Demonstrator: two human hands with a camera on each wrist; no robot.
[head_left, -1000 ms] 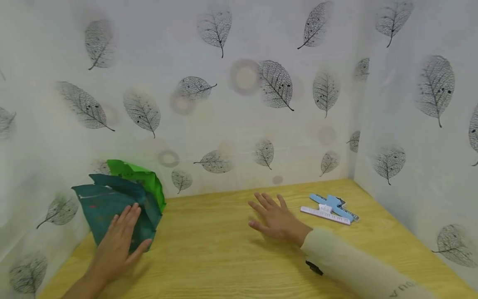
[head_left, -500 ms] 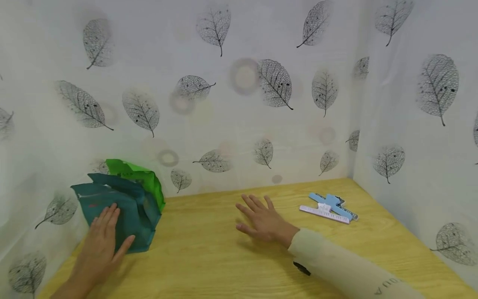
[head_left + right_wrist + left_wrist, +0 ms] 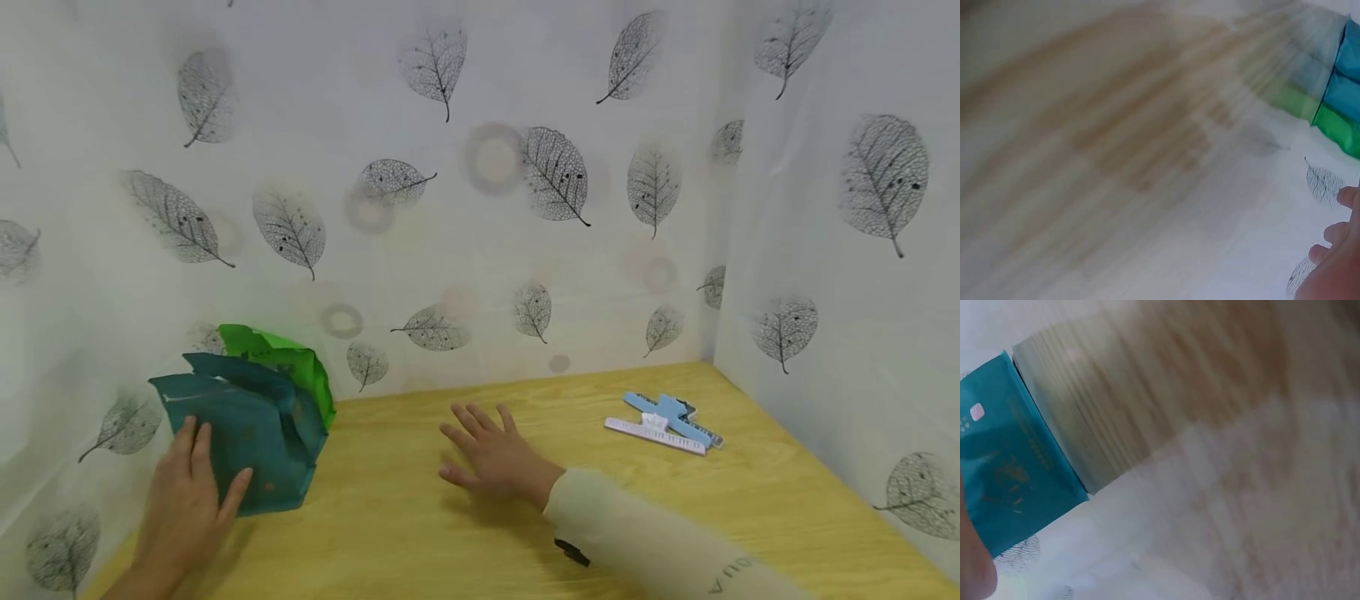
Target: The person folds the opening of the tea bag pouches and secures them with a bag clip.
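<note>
Left hand point(image 3: 182, 498), fingers extended, against teal bag point(image 3: 258, 454); right hand point(image 3: 491, 458) spread, holding nothing. Light, flat pressure probably steadies bag best.

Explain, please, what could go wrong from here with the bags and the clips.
The left hand has its fingers over the front teal bag in the head view; too strong a push might tip it back towards the green bag behind.

The pink clip and blue clip overlap in the head view, so lifting one could perhaps drag the other.
</note>
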